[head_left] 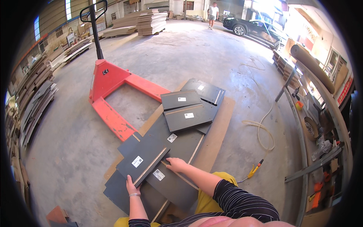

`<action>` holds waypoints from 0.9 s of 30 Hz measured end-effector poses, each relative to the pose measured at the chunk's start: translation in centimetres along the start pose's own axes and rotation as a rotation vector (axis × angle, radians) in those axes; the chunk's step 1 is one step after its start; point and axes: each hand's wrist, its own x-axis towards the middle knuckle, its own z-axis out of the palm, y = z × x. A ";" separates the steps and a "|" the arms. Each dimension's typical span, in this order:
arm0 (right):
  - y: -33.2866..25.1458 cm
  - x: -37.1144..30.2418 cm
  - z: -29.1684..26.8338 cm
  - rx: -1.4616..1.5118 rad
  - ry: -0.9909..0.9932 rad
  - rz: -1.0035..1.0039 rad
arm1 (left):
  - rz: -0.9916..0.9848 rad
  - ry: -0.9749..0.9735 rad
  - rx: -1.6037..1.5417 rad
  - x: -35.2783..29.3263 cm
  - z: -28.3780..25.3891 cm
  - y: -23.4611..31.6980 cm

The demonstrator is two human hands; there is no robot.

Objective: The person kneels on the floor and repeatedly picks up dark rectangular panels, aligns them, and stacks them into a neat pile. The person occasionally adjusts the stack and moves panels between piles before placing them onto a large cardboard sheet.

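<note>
Flat dark grey furniture panels with white labels lie stacked before me. My left hand (133,185) grips the near edge of one dark grey panel (145,153), its thumb up against the edge strip and the other fingers partly hidden. My right hand (176,165) is closed at the far corner of a lower dark grey panel (176,185), close to the upper panel's right corner; its lower fingers are hidden. Farther off, two smaller panels (196,120) rest on the pile, with another panel (194,85) behind them.
A red pallet jack (109,75) stands at the far left of the pile. Brown board (221,125) shows under the panels. A yellow air gun (252,172) with a hose lies at right, beside a metal rack (302,151). A person (213,15) and dark car (251,28) are far back.
</note>
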 end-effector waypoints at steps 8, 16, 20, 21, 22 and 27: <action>0.0 0.2 1.5 -0.033 0.033 -0.029 | 0.025 -0.022 -0.008 0.4 -0.3 -0.3; -0.2 0.0 1.2 -0.042 0.008 -0.002 | 0.021 -0.017 -0.033 0.4 -0.3 -0.3; -0.5 -0.1 1.0 -0.071 -0.015 -0.022 | 0.006 -0.007 -0.033 0.6 -0.4 -0.5; -0.6 -0.2 1.0 -0.100 -0.010 -0.014 | 0.032 -0.028 -0.051 0.7 -0.5 -0.6; -0.7 -0.2 0.9 -0.090 -0.023 -0.030 | 0.054 -0.037 -0.068 0.7 -0.5 -0.7; 0.0 0.2 -0.3 0.067 -0.067 0.002 | 0.133 -0.114 -0.159 0.3 -0.5 -1.5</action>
